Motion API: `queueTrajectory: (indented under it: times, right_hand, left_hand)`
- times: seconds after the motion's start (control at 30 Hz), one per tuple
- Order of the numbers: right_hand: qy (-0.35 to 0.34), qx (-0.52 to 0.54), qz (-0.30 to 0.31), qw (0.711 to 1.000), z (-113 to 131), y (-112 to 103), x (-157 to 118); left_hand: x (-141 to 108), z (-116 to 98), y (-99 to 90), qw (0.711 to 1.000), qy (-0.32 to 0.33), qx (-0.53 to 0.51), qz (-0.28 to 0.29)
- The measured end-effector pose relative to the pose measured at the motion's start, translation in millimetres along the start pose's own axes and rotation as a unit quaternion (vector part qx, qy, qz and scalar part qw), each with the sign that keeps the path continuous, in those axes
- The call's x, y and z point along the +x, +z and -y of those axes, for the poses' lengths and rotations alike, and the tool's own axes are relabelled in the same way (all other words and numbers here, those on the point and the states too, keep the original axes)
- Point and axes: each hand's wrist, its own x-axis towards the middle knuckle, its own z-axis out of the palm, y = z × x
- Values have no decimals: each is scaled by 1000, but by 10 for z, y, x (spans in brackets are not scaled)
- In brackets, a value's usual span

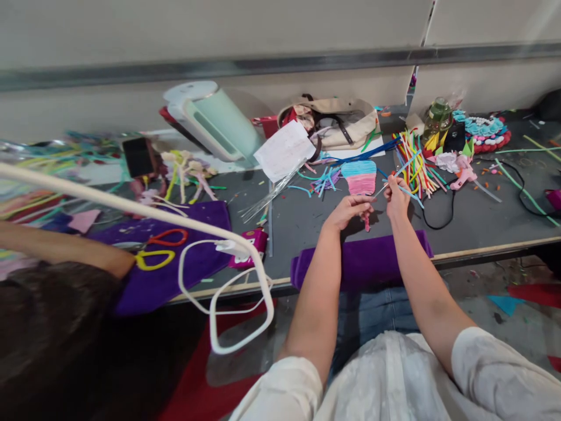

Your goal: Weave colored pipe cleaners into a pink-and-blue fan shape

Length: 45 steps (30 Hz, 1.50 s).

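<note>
Stem of pale blue fuzzy wire [408,164] is pinched in the grip of the right hand [397,197], above the grey worktop [307,219]; whether the left hand [348,211] grasps anything, I cannot tell. Pinching near the working end probably gives better control.

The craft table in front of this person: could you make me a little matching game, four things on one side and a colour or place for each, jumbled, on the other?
Things:
1. Light-blue pipe cleaner
2. Striped piece
3. Rolled cloth
4. Bag

Colours and places:
A. Cream-coloured
B. Purple, along the near edge of the table
C. In the fingers of the right hand
D. Blue and pink

Pairs: 1-C, 2-D, 3-B, 4-A
</note>
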Motion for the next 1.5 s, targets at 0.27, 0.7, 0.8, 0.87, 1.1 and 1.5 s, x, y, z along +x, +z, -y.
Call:
queueTrajectory:
  times: [0.27, 0.7, 0.8, 0.87, 1.1, 1.5]
  right_hand:
    - [6, -21, 5, 1000, -38, -14, 6]
    - [12, -30, 23, 999, -38, -4, -11]
    - [17, -42, 15, 999, -33, -8, -4]
    - [17, -43, 12, 999, -35, -13, -1]
    - [16, -46, 32, 998, -56, -20, -7]
    - [79, -52, 168, 981, -32, 92, -153]
  left_hand:
    - [-3, 4, -2, 998, -5, -55, 27]
    - [-5, -4, 39, 999, -22, -41, 9]
    - [0, 3, 42, 1000, -25, -14, 2]
    - [12, 27, 31, 1000, -18, 5, -1]
    - [22, 74, -26, 999, 21, 32, 31]
    - [59, 55, -33, 995, 21, -97, -19]
